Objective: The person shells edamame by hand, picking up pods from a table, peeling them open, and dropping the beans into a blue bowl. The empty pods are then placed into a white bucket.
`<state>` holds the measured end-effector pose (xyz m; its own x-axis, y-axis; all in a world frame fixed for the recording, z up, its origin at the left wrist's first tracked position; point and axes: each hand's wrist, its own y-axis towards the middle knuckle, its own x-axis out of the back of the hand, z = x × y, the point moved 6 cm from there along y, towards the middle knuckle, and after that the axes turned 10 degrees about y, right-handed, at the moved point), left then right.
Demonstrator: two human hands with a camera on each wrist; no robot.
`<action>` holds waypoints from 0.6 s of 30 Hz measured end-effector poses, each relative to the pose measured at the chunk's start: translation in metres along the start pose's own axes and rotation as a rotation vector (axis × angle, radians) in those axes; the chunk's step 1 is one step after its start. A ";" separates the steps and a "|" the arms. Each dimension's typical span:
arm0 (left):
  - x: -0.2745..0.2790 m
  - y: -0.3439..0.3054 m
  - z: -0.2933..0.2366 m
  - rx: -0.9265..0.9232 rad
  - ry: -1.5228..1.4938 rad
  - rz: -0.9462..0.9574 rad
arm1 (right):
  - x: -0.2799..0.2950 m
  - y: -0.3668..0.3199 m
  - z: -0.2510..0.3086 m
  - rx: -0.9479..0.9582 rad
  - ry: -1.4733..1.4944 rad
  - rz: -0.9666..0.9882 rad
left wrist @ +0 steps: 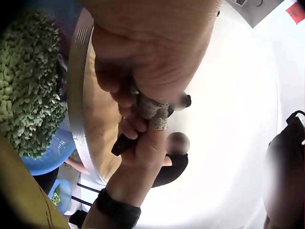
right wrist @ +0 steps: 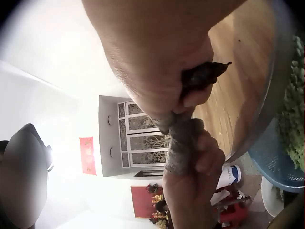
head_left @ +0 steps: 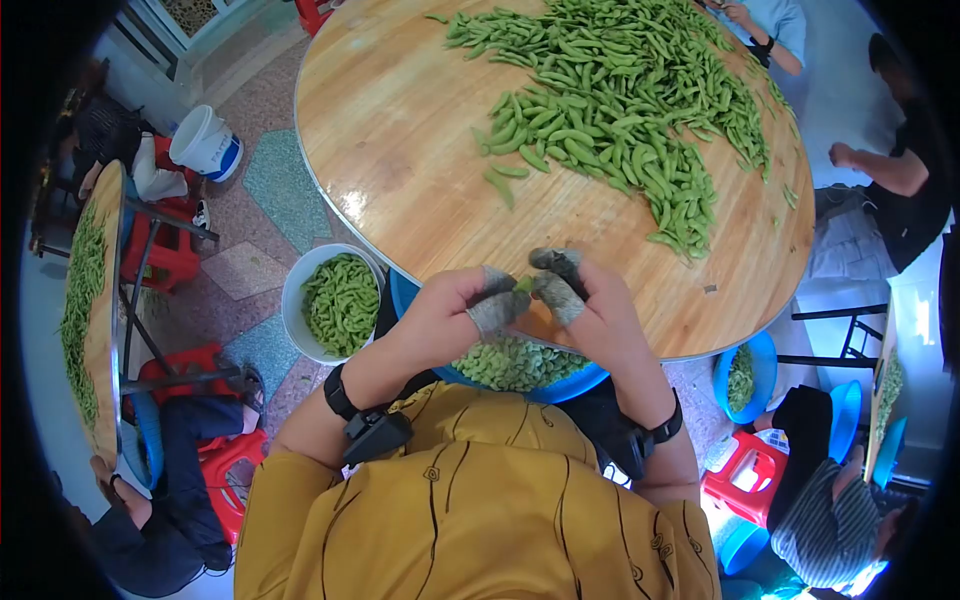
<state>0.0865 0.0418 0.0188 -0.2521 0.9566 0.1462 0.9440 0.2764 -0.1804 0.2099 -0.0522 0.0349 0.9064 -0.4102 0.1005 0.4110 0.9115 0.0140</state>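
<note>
Just above the table's near edge, in the head view, the left hand [head_left: 447, 308] and right hand [head_left: 603, 312] meet, pinching a small green pod [head_left: 525, 284] between thumbs and fingers. Greyish, worn coverings wrap some fingertips. A dark, pointed thing [right wrist: 205, 76] lies in the right hand's curled fingers in the right wrist view; what it is cannot be told. Below the hands, a blue basin [head_left: 575, 384] holds shelled green beans [head_left: 520, 364]. Green pods [head_left: 620, 120] are heaped across the round wooden table [head_left: 400, 130]. Both wrist views hide the pinched pod behind the fingers.
A white bucket [head_left: 292, 312] of green pods stands left of the basin, and another white bucket [head_left: 192, 137] is farther up the floor. People sit on both sides near red stools [head_left: 745, 478]. A second table [head_left: 103, 215] with pods is at the far left.
</note>
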 end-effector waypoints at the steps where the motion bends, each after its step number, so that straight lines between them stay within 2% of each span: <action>1: 0.002 0.000 0.002 0.032 -0.036 -0.054 | 0.002 -0.005 -0.004 -0.053 0.014 -0.011; 3: 0.002 -0.001 0.010 0.068 -0.071 -0.107 | 0.001 -0.015 -0.005 -0.108 0.031 -0.022; 5: -0.001 0.002 0.015 -0.051 -0.117 -0.141 | -0.006 -0.025 -0.002 -0.177 0.107 0.079; 8: -0.009 0.003 0.010 0.003 -0.230 -0.064 | -0.009 -0.029 -0.001 -0.149 0.098 0.085; 12: -0.007 0.001 0.005 -0.018 -0.182 -0.115 | -0.008 -0.028 -0.009 -0.133 0.107 0.099; 14: 0.001 -0.003 -0.013 -0.188 0.406 -0.228 | -0.007 -0.026 -0.010 -0.043 0.033 0.083; 15: 0.002 -0.003 -0.011 -0.186 0.406 -0.225 | -0.008 -0.025 -0.006 -0.045 0.036 0.081; 17: -0.002 -0.010 -0.025 -0.450 0.875 -0.337 | -0.011 -0.025 -0.011 -0.322 0.284 0.075; 18: -0.003 -0.009 -0.024 -0.451 0.875 -0.334 | -0.009 -0.025 -0.015 -0.322 0.285 0.073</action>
<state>0.0842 0.0338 0.0432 -0.4426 0.3861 0.8093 0.8920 0.2823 0.3531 0.1927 -0.0716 0.0187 0.9062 -0.3779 -0.1895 0.3135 0.9015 -0.2984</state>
